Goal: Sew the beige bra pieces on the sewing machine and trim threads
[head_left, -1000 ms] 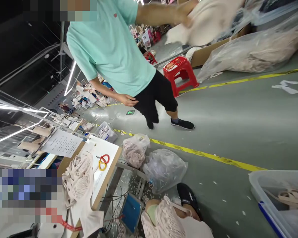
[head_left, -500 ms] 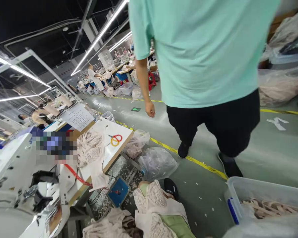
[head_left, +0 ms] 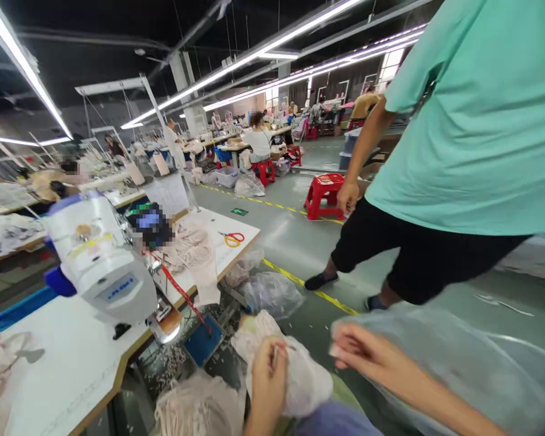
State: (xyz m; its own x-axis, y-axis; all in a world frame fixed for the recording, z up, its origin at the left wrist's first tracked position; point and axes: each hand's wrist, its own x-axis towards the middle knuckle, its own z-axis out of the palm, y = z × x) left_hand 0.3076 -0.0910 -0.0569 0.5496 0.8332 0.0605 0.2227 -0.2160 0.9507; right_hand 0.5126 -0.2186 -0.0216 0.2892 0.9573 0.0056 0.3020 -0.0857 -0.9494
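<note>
Low in the view, my left hand [head_left: 269, 375] is closed in a pinch over the pale lace fabric [head_left: 306, 381] on my lap. What its fingertips hold is too small to make out. My right hand [head_left: 367, 354] reaches in from the lower right, fingers curled together, with a small whitish bit at the fingertips that I cannot name. It is apart from the lace fabric. A bundle of beige fabric [head_left: 200, 406] lies left of my left hand. Behind my right arm spreads a clear plastic bag [head_left: 472, 351].
A white sewing machine [head_left: 104, 260] stands on the worktable [head_left: 63, 363] at left. Scissors [head_left: 232, 239] and beige pieces [head_left: 193, 245] lie on the tabletop. A person in a teal shirt [head_left: 472, 151] stands at right, near a red stool [head_left: 323, 197]. A plastic bag [head_left: 272, 293] sits on the floor.
Both my hands have come into view. My view has turned, bringing more of the sewing machine in. The person in teal now appears further right, legs apart.
</note>
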